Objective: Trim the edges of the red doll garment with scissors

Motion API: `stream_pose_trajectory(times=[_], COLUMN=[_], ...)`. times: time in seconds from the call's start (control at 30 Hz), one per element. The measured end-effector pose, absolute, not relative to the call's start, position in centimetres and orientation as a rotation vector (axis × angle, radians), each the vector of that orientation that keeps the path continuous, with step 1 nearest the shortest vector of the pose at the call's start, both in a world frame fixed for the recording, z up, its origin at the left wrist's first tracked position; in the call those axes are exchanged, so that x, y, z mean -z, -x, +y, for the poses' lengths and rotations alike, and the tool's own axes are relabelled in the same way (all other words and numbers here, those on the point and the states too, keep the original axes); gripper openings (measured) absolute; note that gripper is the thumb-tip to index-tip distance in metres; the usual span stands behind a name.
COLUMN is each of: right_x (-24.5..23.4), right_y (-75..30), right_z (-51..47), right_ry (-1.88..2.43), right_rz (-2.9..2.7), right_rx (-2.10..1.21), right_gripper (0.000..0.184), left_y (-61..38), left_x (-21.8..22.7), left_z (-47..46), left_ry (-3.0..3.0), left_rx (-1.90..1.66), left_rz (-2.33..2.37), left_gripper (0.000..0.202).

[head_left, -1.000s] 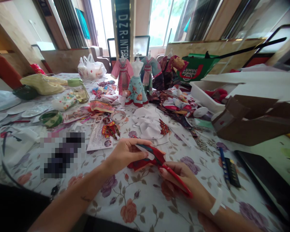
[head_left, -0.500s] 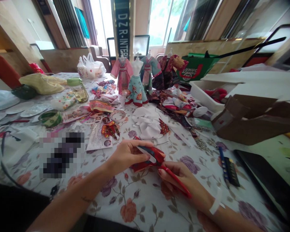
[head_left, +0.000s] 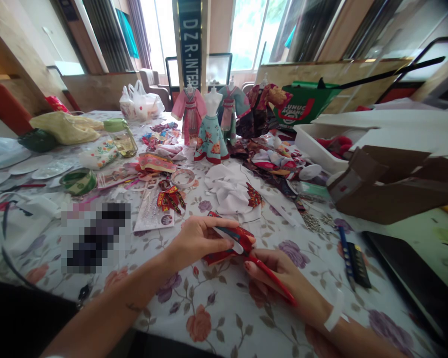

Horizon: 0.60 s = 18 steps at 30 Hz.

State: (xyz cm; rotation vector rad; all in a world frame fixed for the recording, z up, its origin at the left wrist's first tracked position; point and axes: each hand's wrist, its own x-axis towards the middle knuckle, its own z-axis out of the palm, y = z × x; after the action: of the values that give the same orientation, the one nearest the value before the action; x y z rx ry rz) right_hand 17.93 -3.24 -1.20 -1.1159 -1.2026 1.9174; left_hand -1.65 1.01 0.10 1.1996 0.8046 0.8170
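Observation:
My left hand (head_left: pixel 197 239) is closed around a small piece of red patterned fabric (head_left: pixel 227 243) with a white and blue edge, held just above the flowered tablecloth (head_left: pixel 216 318). My right hand (head_left: pixel 280 278) grips red-handled scissors (head_left: pixel 271 279), whose tip meets the fabric at its right side. Both hands sit at the near middle of the table.
Doll dresses on small mannequins (head_left: pixel 211 127) stand at the back. White cloth (head_left: pixel 231 191), ribbons (head_left: pixel 169 199), tape rolls (head_left: pixel 77 181), a jar (head_left: pixel 123 139) and fabric scraps lie around. A brown cardboard box (head_left: pixel 392 186), white tray (head_left: pixel 321 144) and pens (head_left: pixel 345 256) are at the right.
Both hands and the fabric have shifted slightly; the scissors tip has closed in on the fabric's right edge. Nothing else on the table has moved.

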Motion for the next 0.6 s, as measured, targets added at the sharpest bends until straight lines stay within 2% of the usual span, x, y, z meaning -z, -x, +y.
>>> stream_pose_trajectory(times=[0.6], right_x=[2.01], right_y=[-18.21], right_z=[-3.33], right_ry=[1.066], right_rz=[-1.212], right_rx=[-1.919], right_gripper=[0.043], left_y=[1.70], left_x=[0.08], left_z=[1.03], left_ry=[-1.168], left_rx=[-0.811], left_rz=[0.784], left_gripper=[0.042])
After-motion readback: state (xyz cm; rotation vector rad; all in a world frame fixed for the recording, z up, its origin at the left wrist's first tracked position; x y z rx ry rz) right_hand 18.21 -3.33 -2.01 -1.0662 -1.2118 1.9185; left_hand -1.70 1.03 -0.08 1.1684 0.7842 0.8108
